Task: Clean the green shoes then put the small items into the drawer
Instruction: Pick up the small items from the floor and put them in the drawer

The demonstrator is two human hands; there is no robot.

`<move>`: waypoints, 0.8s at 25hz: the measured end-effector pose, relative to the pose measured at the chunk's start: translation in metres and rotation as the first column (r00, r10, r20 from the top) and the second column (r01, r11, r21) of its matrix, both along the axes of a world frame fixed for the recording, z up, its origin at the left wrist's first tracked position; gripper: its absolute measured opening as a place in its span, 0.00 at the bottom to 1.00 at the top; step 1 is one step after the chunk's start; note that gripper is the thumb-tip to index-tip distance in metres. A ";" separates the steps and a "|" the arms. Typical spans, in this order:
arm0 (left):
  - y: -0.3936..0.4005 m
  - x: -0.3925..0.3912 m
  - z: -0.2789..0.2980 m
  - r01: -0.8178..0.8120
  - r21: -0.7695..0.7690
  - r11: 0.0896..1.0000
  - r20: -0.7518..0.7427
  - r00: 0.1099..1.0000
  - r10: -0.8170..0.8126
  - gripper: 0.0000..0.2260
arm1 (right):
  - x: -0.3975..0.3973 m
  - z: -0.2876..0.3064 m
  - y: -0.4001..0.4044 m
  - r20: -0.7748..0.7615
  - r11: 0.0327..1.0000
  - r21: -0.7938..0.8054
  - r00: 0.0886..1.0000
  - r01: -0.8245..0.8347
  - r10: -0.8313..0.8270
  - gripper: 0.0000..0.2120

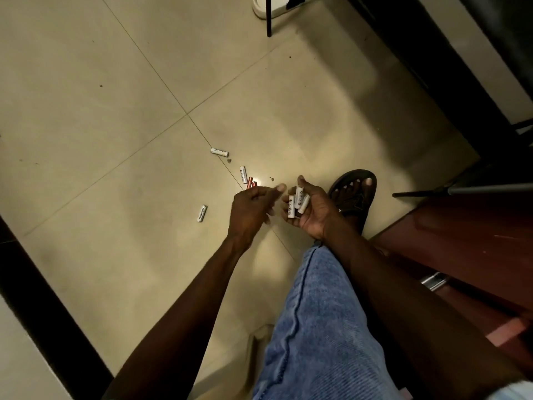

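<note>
My right hand (313,210) is cupped palm up just above the tiled floor and holds several white batteries (298,202). Just to its left, my left hand (252,210) has its fingers loosely curled and its thumb pointing at the right hand; I see nothing in it. Loose batteries lie on the floor beyond the hands: a white one (219,152), a white one (243,174), two small orange ones (250,183) at my left knuckles, and a white one (202,213) further left. No green shoes are in view.
My sandalled foot (356,192) stands just right of the hands, with my jeans leg (317,327) below. A reddish wooden cabinet front (461,241) with a metal handle (434,280) is at right. A white shoe (274,5) and a black leg (269,15) are at the top.
</note>
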State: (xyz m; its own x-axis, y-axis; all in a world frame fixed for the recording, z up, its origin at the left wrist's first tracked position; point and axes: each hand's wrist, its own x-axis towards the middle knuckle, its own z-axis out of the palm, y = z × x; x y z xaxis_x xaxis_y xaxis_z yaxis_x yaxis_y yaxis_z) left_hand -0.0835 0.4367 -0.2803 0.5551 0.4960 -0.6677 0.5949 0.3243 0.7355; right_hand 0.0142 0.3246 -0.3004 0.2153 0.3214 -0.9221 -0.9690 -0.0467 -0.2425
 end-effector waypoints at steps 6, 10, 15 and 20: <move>0.054 -0.069 -0.073 0.063 0.512 0.856 -0.479 0.849 0.224 0.12 | -0.003 0.005 0.002 0.083 0.988 0.044 0.986 -0.150 0.146 0.21; 0.082 -0.093 -0.112 0.515 0.501 0.695 -0.632 0.767 -0.113 0.17 | -0.004 0.007 0.002 0.115 0.980 0.074 0.977 -0.187 0.178 0.19; 0.089 -0.061 -0.107 -0.039 0.285 0.958 -0.333 0.933 0.137 0.04 | -0.006 0.007 0.002 0.143 0.973 0.041 0.965 -0.227 0.219 0.19; 0.084 0.013 -0.095 -0.277 0.049 0.960 -0.292 0.915 0.279 0.10 | -0.006 0.006 0.003 0.134 0.974 0.023 0.967 -0.224 0.219 0.19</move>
State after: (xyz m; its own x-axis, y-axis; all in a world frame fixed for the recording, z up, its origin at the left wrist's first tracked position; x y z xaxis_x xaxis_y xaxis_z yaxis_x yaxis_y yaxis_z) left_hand -0.0707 0.5205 -0.3757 0.1743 0.6070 -0.7753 0.6707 0.5033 0.5448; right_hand 0.0080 0.3275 -0.2946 0.2515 0.4086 -0.8774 -0.8959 -0.2448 -0.3708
